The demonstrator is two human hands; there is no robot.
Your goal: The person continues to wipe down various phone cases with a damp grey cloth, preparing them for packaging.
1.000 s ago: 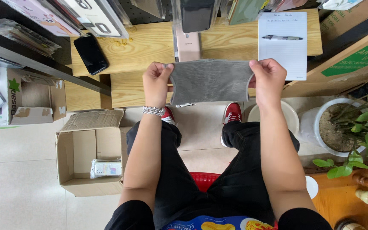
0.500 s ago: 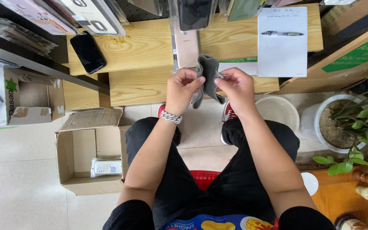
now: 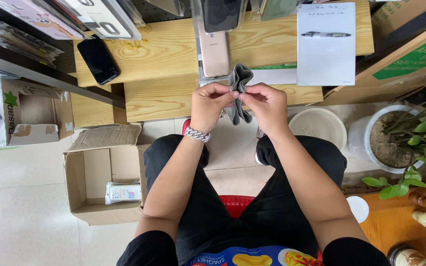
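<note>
Above our lap, in front of the wooden surface (image 3: 173,49), we hold a grey cloth (image 3: 239,91) bunched between both hands. Our left hand (image 3: 210,103) has its grip closed on the cloth's left side, thumb and fingertips pinching the fabric; a silver bracelet (image 3: 196,134) sits on that wrist. Our right hand (image 3: 267,103) has its grip clenched on the cloth's right side, and the two hands nearly touch. The cloth rises in a folded loop above the fingers and hangs in a short tail below them.

Just behind the cloth, a pale pink phone (image 3: 214,51) lies on the surface, and a black phone (image 3: 98,59) lies well to the left. A lined notepad (image 3: 326,54) with a pen (image 3: 325,34) on it rests to the right.

On the tiled floor to our left stands an open cardboard box (image 3: 82,177) with a small wrapped packet (image 3: 123,192) inside. To our right are a white basin (image 3: 319,128) and a potted plant (image 3: 420,143).
</note>
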